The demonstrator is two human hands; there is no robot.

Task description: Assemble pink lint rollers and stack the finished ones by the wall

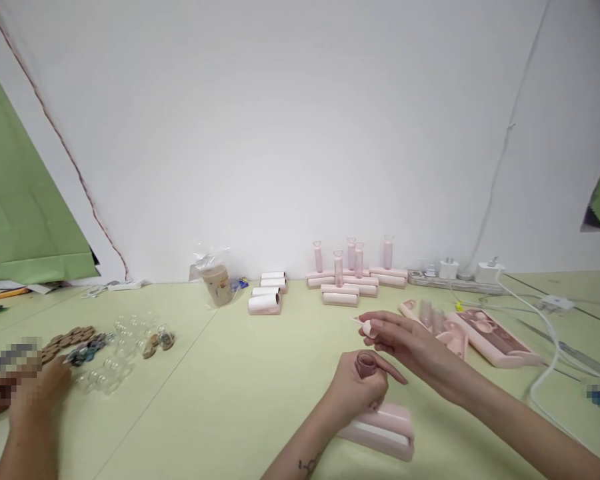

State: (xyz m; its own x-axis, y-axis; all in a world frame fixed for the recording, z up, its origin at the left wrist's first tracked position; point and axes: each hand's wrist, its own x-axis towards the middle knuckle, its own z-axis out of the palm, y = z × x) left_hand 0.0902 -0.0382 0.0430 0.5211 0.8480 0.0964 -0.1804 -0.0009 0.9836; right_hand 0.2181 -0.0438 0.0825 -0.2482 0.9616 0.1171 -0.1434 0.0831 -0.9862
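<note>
The left hand (356,392) was wrapped around a small pink bottle (367,363), its open mouth facing up. The right hand (407,341) pinched a pale cap (368,329) in its fingertips — just above that mouth, apart from it. Below the left hand a pink-and-white case (387,432) lay on the table (195,400); whether the bottle touched it could not be told. Beyond, upright pink bottles (389,255) with looped tops stood among similar cases (340,295). Pink molded parts (500,343) lay right, near white cables (555,333) — and a co-worker's hand (43,387) worked far left.
</note>
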